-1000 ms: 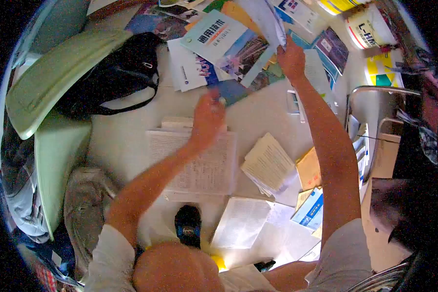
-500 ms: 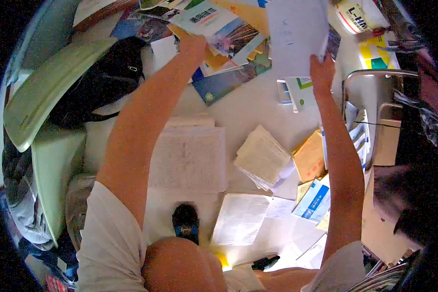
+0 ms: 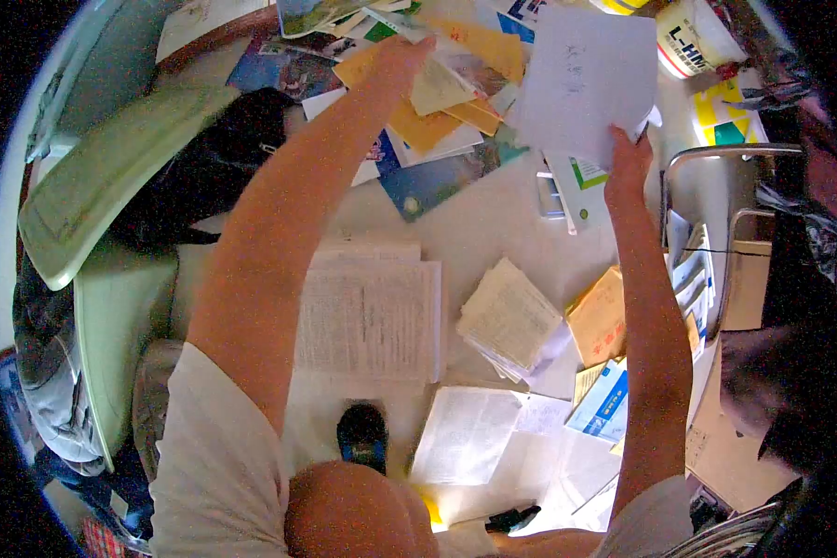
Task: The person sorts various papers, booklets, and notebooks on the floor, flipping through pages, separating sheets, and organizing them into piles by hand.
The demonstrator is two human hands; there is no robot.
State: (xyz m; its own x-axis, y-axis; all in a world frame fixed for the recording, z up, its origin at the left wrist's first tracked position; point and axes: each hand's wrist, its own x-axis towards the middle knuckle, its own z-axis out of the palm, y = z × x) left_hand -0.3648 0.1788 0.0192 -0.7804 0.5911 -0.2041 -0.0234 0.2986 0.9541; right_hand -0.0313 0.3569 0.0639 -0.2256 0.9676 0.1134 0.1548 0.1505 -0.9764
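My right hand [image 3: 629, 160] grips the lower right corner of a white sheet of paper [image 3: 581, 84] with a few handwritten characters. The corner curls beside my fingers. At the far side, my left hand [image 3: 407, 58] is closed over a messy pile of papers; its fingertips are partly hidden, and I cannot make out what they hold. Around that hand lie brown envelopes [image 3: 422, 127], a paler beige envelope [image 3: 440, 88] and a dark blue-green booklet [image 3: 446, 181]. A green-and-white leaflet [image 3: 581, 191] lies just below my right hand.
Stacks of printed pages [image 3: 367, 321], a yellowed paper stack [image 3: 508, 312], an orange-brown envelope [image 3: 600, 316] and a blue-white booklet [image 3: 604, 400] lie on the floor. A pale green chair [image 3: 111, 186] stands left, a metal frame [image 3: 735, 152] and a white bucket [image 3: 697, 37] right.
My left hand has moved right and away from me; the white-covered magazine near it has shifted, exposing more brown envelopes. The sheet in my right hand has tilted and moved slightly right.
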